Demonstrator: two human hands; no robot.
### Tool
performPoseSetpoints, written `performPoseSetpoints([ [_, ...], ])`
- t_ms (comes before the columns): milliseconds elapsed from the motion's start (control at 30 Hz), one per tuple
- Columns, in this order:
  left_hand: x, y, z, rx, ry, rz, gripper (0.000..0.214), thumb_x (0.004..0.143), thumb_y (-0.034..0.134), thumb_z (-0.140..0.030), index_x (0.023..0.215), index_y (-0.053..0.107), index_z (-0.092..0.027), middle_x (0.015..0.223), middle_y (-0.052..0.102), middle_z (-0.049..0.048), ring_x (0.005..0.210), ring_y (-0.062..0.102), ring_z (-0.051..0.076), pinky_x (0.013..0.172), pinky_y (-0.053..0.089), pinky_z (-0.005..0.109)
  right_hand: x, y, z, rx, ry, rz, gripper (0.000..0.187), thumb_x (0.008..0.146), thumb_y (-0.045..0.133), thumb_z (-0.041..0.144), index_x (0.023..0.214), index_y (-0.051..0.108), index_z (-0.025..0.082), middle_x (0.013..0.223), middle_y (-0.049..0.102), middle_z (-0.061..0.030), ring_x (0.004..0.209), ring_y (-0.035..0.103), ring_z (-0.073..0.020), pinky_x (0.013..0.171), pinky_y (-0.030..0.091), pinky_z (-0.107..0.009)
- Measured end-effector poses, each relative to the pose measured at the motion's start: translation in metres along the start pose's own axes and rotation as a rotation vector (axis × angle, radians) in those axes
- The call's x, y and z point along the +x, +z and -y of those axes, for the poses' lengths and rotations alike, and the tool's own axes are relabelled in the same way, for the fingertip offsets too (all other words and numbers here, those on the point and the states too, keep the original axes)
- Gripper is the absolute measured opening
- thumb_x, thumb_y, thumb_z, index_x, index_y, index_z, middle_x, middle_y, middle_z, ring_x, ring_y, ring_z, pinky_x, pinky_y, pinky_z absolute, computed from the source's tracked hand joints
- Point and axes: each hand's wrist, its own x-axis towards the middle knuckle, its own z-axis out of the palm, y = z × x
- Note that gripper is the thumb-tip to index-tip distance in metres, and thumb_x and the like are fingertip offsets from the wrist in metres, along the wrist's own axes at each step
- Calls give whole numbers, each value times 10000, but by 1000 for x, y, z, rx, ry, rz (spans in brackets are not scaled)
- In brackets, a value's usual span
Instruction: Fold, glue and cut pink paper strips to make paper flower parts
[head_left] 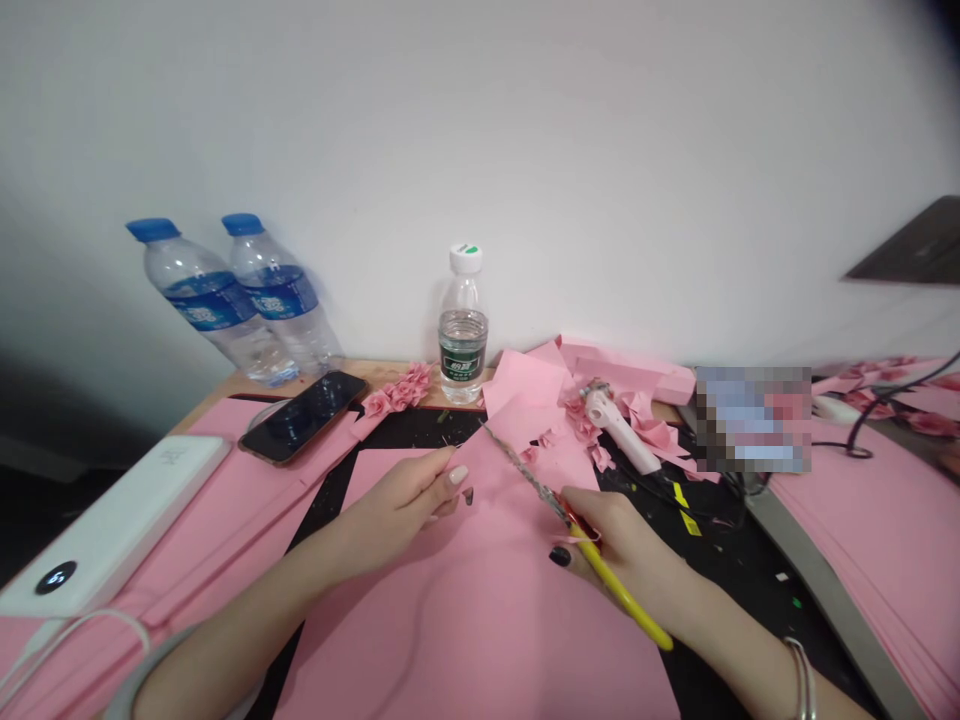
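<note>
My right hand (619, 540) is wrapped round yellow-handled scissors (619, 590), their long, stained metal blades pointing up and left. A thin pink curl of paper (579, 540) lies against the handle. To the left, my left hand (420, 495) has its thumb and fingers pinched together near the blade tips. What it holds, if anything, is too small to make out. Beneath both hands lies a large pink paper sheet (480, 640). More pink paper pieces (525, 385) and small folded pink paper flowers (581, 415) lie just beyond the blades.
A black mat (397, 430) covers the table. At left are a phone (304, 415), a white power bank (120, 520) with a cable, and two blue-capped bottles (277, 300). A small water bottle (463, 335) stands by the wall. A white stand (622, 430) and stacked pink paper (877, 530) are right.
</note>
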Motion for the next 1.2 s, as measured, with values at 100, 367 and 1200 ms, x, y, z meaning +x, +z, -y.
performPoseSetpoints([
  [100,-3,0,-1,34,-1,-1,407,924,417,-593,763,448,-221,708,435,-25,643,473,138,583,435,260,-2,-2,5,10,-33,4,499,807,577,649,705,312,239,660,360,57,577,292,-118,519,229,-255],
  [367,-9,3,-8,136,6,14,406,934,394,-587,792,499,-222,693,455,-18,664,498,165,595,442,278,-7,1,6,4,-4,10,480,815,553,645,723,311,241,691,401,44,567,346,-123,518,280,-257],
  [1200,1,1,-16,340,28,-196,291,928,481,-481,808,451,-218,711,440,-50,606,374,131,547,301,238,-2,-3,-8,-79,-1,-350,276,819,571,441,798,371,252,723,454,27,581,405,-143,509,369,-262],
])
